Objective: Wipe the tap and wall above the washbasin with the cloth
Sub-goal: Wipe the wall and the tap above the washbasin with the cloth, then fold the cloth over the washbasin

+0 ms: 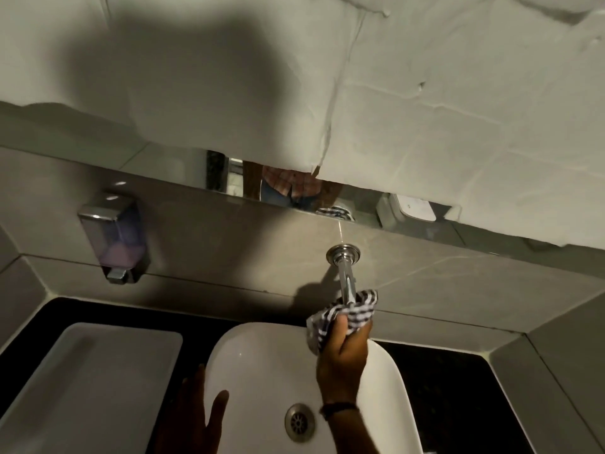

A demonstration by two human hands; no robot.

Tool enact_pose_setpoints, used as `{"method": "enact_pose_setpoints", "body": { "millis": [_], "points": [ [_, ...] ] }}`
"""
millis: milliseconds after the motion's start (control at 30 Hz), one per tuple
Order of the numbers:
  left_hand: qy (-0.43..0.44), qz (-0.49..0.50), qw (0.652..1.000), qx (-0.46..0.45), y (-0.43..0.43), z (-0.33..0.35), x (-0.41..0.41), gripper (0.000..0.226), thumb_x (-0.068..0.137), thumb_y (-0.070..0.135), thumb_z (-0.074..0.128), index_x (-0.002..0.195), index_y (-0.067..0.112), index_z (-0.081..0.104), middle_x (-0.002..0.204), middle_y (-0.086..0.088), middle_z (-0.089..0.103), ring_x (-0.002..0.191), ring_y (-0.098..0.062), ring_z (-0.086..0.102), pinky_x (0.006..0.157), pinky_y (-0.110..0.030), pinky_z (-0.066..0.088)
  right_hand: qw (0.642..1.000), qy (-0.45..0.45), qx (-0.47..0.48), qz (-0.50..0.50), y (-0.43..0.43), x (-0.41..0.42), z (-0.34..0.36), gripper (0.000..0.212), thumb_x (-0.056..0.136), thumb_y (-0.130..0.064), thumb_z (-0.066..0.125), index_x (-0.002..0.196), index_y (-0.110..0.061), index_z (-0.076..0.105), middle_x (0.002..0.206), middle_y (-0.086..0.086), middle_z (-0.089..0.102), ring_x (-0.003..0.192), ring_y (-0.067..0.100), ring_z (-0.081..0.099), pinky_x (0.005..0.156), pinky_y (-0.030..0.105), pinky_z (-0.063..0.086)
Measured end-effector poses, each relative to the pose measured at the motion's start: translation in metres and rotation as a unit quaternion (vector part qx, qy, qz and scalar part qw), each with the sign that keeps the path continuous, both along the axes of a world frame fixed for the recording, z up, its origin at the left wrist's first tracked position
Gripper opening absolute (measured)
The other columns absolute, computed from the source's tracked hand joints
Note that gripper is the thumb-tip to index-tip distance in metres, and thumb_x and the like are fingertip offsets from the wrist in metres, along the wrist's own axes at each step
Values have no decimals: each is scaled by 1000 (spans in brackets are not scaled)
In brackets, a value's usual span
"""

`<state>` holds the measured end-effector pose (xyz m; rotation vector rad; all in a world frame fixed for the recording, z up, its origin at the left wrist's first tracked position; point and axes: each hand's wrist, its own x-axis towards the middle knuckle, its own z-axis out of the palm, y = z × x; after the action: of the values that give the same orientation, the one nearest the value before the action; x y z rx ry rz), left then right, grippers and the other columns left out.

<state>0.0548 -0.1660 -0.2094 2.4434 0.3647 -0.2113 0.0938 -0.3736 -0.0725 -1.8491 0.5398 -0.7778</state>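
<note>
A chrome tap [344, 271] sticks out of the grey tiled wall [229, 244] above the white washbasin [262, 362]. My right hand [343, 358] grips a black-and-white checked cloth [348, 314], which is wrapped around the tap's outer end and hides the spout tip. My left hand [199, 411] hovers over the basin's left rim, fingers spread and holding nothing. The basin's metal drain [299, 422] shows between my arms.
A chrome soap dispenser [113, 235] with pink soap hangs on the wall at the left. A white rectangular tray [82, 388] lies on the black counter left of the basin. White paper covers most of the mirror [360, 93] above.
</note>
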Motion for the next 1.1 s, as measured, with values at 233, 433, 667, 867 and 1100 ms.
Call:
{"method": "enact_pose_setpoints", "body": {
  "millis": [233, 433, 667, 867, 1100],
  "points": [
    [-7, -2, 1000, 4, -3, 4, -5, 91, 75, 74, 14, 151, 25, 15, 156, -9, 35, 141, -28, 36, 117, -50, 29, 930, 341, -118, 70, -38, 89, 84, 56, 102, -58, 38, 126, -14, 63, 128, 20, 69, 109, 38, 64, 91, 38, 46],
    [-24, -2, 1000, 4, -4, 7, -5, 97, 72, 76, 9, 151, 21, 20, 153, -13, 38, 137, -32, 42, 115, -53, 33, 966, 243, -87, 26, -32, 71, 67, 53, 98, -61, 43, 116, -16, 66, 116, 14, 75, 106, 36, 69, 88, 36, 52],
    [-40, 12, 999, 7, -2, 3, -8, 102, 71, 83, -3, 151, 23, 20, 153, -12, 39, 139, -32, 40, 115, -53, 33, 998, -7, 60, 25, 0, -9, -36, 53, 94, -46, 47, 135, -13, 54, 116, 0, 68, 109, 13, 65, 88, -3, 41],
    [-92, -22, 995, 12, 10, 13, -35, 74, 87, 68, 14, 151, 31, 15, 159, 1, 28, 146, -20, 26, 120, -44, 22, 913, 22, 403, 54, 9, -55, -54, 43, 109, -40, 37, 115, -14, 70, 119, 17, 69, 104, 13, 73, 95, 28, 58],
    [148, 45, 934, -321, 38, 93, -63, 69, 61, 95, 35, 85, 44, 74, 82, 10, 77, 82, -13, 73, 74, -29, 53, 720, 58, 570, 391, 63, -139, -22, 77, 100, -63, 12, 160, -15, 17, 170, 10, 23, 154, 29, 33, 125, 49, 26]
  ]
}}
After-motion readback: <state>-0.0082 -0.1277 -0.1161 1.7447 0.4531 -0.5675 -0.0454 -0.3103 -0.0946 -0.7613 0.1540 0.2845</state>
